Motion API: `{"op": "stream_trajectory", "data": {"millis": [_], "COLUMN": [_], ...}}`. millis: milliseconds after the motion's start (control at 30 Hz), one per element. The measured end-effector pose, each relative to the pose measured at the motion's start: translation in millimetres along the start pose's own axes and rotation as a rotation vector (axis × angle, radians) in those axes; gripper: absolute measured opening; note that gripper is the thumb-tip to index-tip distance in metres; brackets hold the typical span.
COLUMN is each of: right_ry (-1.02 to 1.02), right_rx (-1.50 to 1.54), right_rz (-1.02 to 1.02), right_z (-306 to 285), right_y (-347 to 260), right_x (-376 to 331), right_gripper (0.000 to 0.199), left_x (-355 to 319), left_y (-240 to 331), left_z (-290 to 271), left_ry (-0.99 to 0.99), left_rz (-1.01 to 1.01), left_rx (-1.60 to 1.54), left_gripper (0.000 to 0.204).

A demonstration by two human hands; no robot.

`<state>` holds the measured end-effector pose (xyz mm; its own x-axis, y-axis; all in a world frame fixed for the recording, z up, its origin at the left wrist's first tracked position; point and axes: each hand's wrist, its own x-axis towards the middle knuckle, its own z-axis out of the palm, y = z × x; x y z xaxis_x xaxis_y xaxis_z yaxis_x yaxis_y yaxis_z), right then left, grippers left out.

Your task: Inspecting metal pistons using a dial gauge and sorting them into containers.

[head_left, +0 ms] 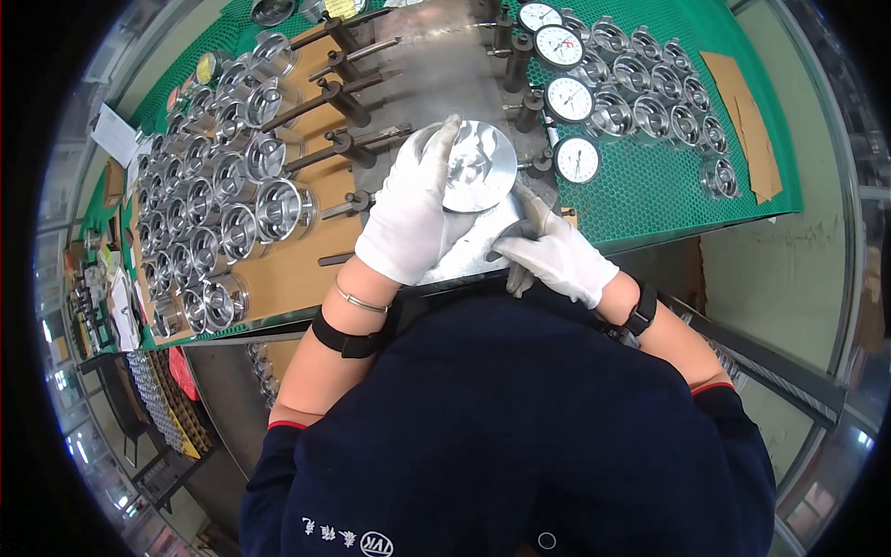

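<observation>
Across the upper view: one bench, covered by a honeycombed green mat. To its left, one tan cardboard sheet, bearing rows of hollow metal cups. Mid-bench, one grey steel plate, flanked by dark posts carrying rods. To its right, a second, smaller group of cups. Hands, two, white-gloved: left hand, clamped around the left side of a bright round metal piece; right hand, fingers bent, just beside the piece's lower right, any grip impossible to tell. Piece: over the plate's near end, shiny face toward the camera. Dial gauges, four, white-faced, lined along the plate's right.
Risks, as judged: smooth metal slipping through glove fabric should the left grip slacken; a sideways swing knocking the nearest gauge off its setting; a drop denting the rim.
</observation>
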<state>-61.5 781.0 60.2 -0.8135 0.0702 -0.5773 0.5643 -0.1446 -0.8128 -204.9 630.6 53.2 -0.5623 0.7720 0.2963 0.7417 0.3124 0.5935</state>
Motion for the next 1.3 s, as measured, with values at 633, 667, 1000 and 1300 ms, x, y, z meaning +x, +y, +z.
{"op": "stream_trajectory", "data": {"millis": [633,667,1000,1300], "right_ry": [0.514,0.694,0.979,1.18], "right_rx": [0.157,0.245,0.435,0.433], "right_rz": [-0.369,-0.375,0.171,-0.205], "right_z": [-62,-80,-306,-243], "right_y": [-8,3,147,119], "right_x": [-66,-66,-24,-25], "right_gripper": [0.04,0.036,0.024,0.066], "left_x": [-24,-33,-86,-132], "left_y": [5,-25,-101,-82], "left_z": [-78,-89,-100,-114], "left_ry": [0.137,0.176,-0.11,-0.114], "left_rz": [-0.119,-0.173,-0.331,-0.395], "left_rx": [0.011,0.196,0.918,0.863], "left_gripper": [0.045,0.046,0.031,0.023]}}
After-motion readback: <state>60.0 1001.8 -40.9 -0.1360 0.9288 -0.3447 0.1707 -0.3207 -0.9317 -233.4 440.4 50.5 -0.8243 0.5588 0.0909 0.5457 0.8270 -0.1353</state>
